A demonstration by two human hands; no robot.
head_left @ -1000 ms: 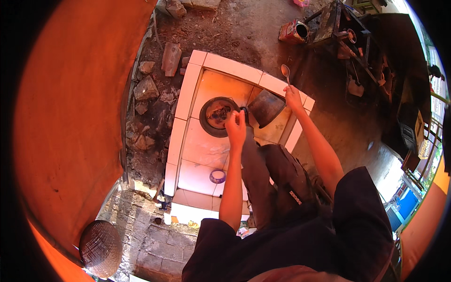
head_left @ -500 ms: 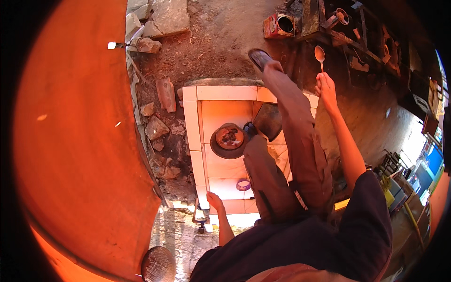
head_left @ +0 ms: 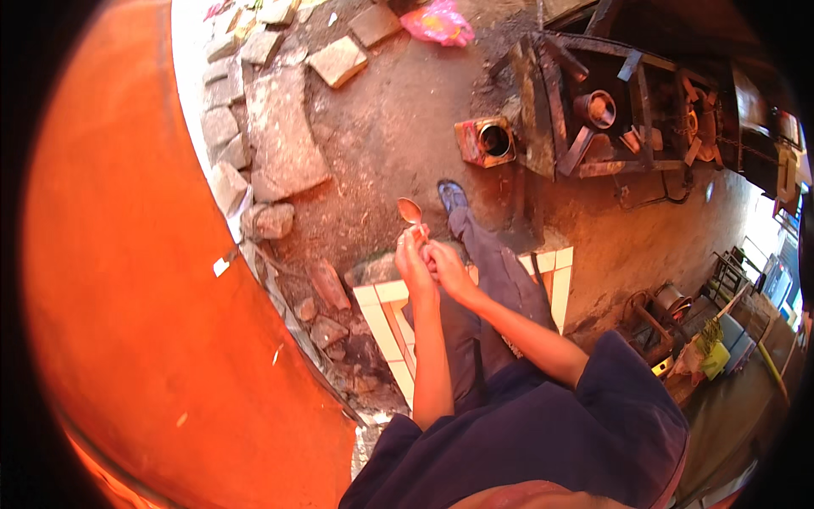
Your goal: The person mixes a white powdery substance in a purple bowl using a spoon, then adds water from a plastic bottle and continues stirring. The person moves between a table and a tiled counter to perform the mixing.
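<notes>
My two hands meet in front of me, above my knees and the tiled step. A metal spoon [head_left: 409, 210] points away from me, its bowl up and its handle running down between my fingers. My left hand [head_left: 411, 265] is closed round the handle just below the bowl. Against it, lower down, my right hand [head_left: 448, 267] is closed at the handle too. The lower end of the handle is hidden by the fingers.
A white-tiled surround [head_left: 386, 314] lies under my legs. Beyond it are a square open tin [head_left: 487, 142], stone slabs [head_left: 284, 136] and a pink plastic bag [head_left: 438, 23]. An orange wall [head_left: 170, 254] runs along the left; a dark metal frame [head_left: 585, 110] stands at the far right.
My right hand has brought the spoon from the far right to the middle. My left hand has risen from the low tiles to meet it. My legs have stepped forward and the view has shifted.
</notes>
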